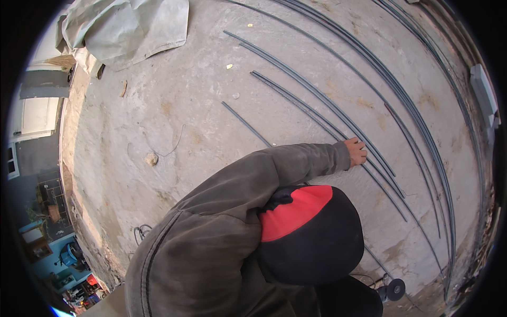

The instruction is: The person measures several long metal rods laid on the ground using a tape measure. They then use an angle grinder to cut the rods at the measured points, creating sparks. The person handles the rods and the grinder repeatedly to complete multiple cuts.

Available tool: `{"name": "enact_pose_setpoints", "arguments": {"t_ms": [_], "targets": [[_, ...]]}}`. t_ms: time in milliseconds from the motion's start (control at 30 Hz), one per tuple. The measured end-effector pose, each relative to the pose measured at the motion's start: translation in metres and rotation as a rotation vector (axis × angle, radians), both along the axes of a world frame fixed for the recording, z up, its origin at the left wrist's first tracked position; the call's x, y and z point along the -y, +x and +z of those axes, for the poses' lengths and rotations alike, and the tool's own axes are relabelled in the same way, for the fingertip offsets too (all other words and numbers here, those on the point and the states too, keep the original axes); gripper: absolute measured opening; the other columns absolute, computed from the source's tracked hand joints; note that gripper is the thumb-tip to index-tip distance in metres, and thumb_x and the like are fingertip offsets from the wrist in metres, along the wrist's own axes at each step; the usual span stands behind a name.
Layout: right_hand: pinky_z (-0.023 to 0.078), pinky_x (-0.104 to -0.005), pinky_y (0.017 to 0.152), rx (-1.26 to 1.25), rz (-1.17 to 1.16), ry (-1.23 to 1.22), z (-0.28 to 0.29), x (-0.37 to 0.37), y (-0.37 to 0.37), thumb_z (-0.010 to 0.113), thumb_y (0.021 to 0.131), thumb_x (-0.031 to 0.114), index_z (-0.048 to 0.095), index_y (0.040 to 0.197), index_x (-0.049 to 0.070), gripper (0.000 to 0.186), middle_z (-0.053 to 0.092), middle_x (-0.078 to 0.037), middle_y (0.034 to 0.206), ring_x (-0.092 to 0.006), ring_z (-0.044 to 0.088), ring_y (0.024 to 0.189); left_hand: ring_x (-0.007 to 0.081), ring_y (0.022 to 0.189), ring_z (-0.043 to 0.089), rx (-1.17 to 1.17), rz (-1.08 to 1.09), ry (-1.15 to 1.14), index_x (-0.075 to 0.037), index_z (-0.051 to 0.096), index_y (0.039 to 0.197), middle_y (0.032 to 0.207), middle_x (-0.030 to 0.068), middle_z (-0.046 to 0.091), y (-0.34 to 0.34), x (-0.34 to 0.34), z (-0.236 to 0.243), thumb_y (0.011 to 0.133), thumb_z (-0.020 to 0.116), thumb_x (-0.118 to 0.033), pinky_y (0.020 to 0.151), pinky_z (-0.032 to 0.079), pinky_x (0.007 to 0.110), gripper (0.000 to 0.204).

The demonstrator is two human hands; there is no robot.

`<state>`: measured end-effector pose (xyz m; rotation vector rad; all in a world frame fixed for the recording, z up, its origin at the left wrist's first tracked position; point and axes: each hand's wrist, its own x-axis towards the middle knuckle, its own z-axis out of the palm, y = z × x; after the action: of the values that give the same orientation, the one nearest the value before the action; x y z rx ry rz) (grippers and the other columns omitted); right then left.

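Neither of my hands shows in the head view. Another person in a dark jacket (211, 248) and a red and black cap (317, 238) bends over the concrete floor, filling the lower middle. That person's stretched-out hand (355, 152) rests on a group of thin steel rods (311, 94), fingers spread. Their other hand is hidden behind the body. Below the cap, at the lower right, an angle grinder (393, 290) with a dark round disc shows in part; I cannot tell whether anyone holds it.
Long steel rods (406, 91) curve along the right side. A short rod (245, 123) lies left of the group. A grey sheet (132, 31) is crumpled at the far left. A small stone (151, 158) and loose wire (174, 150) lie on the floor (185, 95).
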<state>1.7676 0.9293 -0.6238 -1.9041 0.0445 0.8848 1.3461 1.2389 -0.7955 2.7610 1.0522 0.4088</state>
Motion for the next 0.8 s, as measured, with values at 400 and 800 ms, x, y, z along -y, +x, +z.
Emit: {"name": "enact_pose_setpoints", "arguments": {"t_ms": [400,800], "targets": [[0.053,-0.0383,0.056,-0.013,0.008,0.010,0.001,0.011,-0.001,0.077,0.082,0.029,0.057,0.101,0.005,0.037,0.061,-0.009,0.078,-0.0232,0.061,0.065,0.0272,0.114,0.055,0.023,0.148,-0.015,-0.012,0.075,0.095,0.111,0.0051,0.065,-0.001,-0.011,-0.003,0.082,0.068,-0.018,0.094,0.044,0.042,0.016],[0.051,-0.0351,0.048,0.220,0.301,-0.139,0.007,0.000,0.006,0.074,0.080,0.022,0.060,0.093,-0.002,0.030,0.064,-0.013,0.071,-0.0234,0.062,0.050,0.0273,0.105,0.056,-0.109,0.149,-0.256,-0.014,0.074,0.110,0.108,0.0013,0.066,-0.001,-0.020,0.018,0.086,0.071,-0.018,0.094,0.047,0.041,0.024]]}}
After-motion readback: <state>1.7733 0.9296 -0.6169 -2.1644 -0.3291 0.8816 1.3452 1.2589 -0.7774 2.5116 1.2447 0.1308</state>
